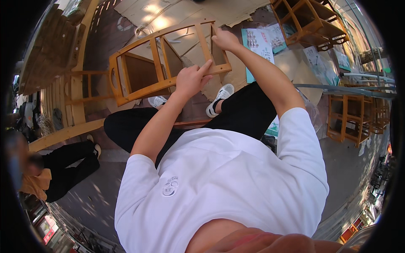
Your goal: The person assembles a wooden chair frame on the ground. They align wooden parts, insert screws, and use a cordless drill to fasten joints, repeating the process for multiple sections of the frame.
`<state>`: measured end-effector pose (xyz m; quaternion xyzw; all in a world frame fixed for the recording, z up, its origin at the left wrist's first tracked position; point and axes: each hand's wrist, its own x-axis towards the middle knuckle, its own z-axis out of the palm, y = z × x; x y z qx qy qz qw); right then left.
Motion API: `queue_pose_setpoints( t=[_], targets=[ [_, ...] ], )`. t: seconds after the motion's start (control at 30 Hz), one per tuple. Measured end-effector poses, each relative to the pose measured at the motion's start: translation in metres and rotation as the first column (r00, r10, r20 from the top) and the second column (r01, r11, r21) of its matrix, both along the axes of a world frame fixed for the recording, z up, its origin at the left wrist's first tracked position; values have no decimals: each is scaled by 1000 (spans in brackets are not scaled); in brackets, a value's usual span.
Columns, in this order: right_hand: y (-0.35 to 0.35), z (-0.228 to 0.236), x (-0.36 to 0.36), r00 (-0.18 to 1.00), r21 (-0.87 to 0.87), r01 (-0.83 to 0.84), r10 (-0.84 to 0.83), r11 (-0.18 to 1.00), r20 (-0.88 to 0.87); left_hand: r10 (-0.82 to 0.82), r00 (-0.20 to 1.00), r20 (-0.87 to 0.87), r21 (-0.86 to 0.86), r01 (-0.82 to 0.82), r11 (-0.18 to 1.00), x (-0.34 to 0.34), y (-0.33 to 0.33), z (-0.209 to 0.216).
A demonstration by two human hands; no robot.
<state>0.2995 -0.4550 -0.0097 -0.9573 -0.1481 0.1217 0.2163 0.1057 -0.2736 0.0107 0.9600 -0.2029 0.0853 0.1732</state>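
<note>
Wooden frame (157,60) over cardboard (185,12)

On my feed, the right hand (225,40) closes its fingers on the frame's right end; the left hand (190,80) lies with fingers apart over the near rail (147,90), whether gripping I cannot tell. Planks (55,48) crowd the left; a grey bar (333,87) juts across the right, near a wooden rack (345,111). What fills the clear bag (327,71) I cannot tell.

"What's lost to you?"
"I can't make out the fingertips of the right hand (225,39), curled round the wooden frame (156,59). The upper shelf unit (311,26) is cut at the top edge."
"The person (55,183) at left?"
"Head blurred."
</note>
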Motion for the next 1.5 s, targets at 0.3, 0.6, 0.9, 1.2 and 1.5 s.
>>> queue_pose_setpoints(
  t=[0.3, 0.6, 0.9, 1.2, 1.5],
  targets=[
    [16, -23, -7, 999, 30, 39, -40, 999, 30, -8, 998, 56, -17, 9, 1000, 2, 1, -3],
    [22, -7, -11, 996, 8, 84, -84, 996, 1, -4, 1000, 21, -1, 4, 1000, 2, 1, -3],
    [22, 2, -4, 996, -13, 52, -53, 999, -69, -2, 1000, -20, 25, 3, 1000, 3, -1, -1],
    [23, -17, 11, 1000, 90, -6, 7, 996, -9, 22, 988, 150, 17, -25, 1000, 13, -25, 15],
    [0, -18, 7, 997, 341, -55, 71, 938, -35, -153, 951, 268, 162, 113, 980, 34, -44, -5]
  ],
)
